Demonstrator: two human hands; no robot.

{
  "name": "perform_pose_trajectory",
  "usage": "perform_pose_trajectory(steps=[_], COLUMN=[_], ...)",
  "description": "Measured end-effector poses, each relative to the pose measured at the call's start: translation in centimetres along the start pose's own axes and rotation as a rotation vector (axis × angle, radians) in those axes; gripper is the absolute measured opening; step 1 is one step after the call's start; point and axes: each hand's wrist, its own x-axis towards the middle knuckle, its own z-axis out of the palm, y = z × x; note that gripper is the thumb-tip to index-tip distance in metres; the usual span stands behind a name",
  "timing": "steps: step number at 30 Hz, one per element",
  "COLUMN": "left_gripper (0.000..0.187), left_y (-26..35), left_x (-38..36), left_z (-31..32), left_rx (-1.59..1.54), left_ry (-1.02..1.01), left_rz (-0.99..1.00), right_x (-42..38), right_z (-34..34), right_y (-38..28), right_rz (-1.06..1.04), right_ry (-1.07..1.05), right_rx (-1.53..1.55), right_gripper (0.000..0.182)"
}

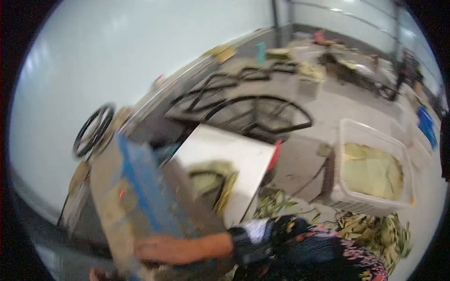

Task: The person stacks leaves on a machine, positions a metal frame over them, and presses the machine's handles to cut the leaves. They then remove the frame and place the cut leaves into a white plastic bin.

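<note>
My right hand (157, 249) reaches in from the lower right, below a dark patterned sleeve (300, 241). It is over a worn brown work surface with a blue band (140, 180). Its fingers are blurred, so I cannot make out whether they hold anything. At the bottom edge a small part of what seems to be my left hand (99, 275) shows; the rest is out of frame. Beyond the right forearm, a pile of pale green leaf-like sheets (206, 182) and a dark curved piece lie on a white board (234, 147).
A white plastic crate (344, 164) holds yellow-green sheets. Leafy scraps (370, 234) lie on the floor beside it. Black curved metal frames (255, 100) stand beyond the white board. A round black ring (93, 131) is by the wall. People (410, 68) are blurred in the distance.
</note>
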Motion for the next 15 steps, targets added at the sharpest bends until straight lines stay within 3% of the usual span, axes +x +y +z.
perform_pose_trajectory(steps=[1,2,4,6,9,15], left_gripper=[0.031,0.024,0.026,0.037,0.041,0.044], left_y=[-2.2,-3.3,-2.8,-3.2,-2.2,-0.5], left_x=[4.6,4.6,4.2,4.2,2.2,-3.2], left_z=[-4.3,-4.3,-3.5,-3.6,-1.5,2.1], left_rx=[0.003,-0.120,-0.130,-0.166,-0.154,-0.155], left_ry=[-0.056,-0.094,-0.066,-0.080,-0.040,-0.048], left_rz=[-0.179,0.015,0.027,0.100,0.109,0.114], right_x=[0.0,-0.1,-0.4,-0.4,-1.2,-2.1], right_z=[-0.5,-0.3,-0.8,-1.8,-2.7,-8.6], right_y=[-1.0,-1.2,-2.5,-5.4,-5.1,-6.9], right_rz=[0.019,0.095,0.168,0.397,0.347,0.361], right_ry=[0.007,0.064,0.098,0.249,0.263,0.148], right_rx=[-0.057,0.092,0.277,0.469,0.439,0.441], right_gripper=[0.023,0.023,0.028,0.032,0.040,0.034])
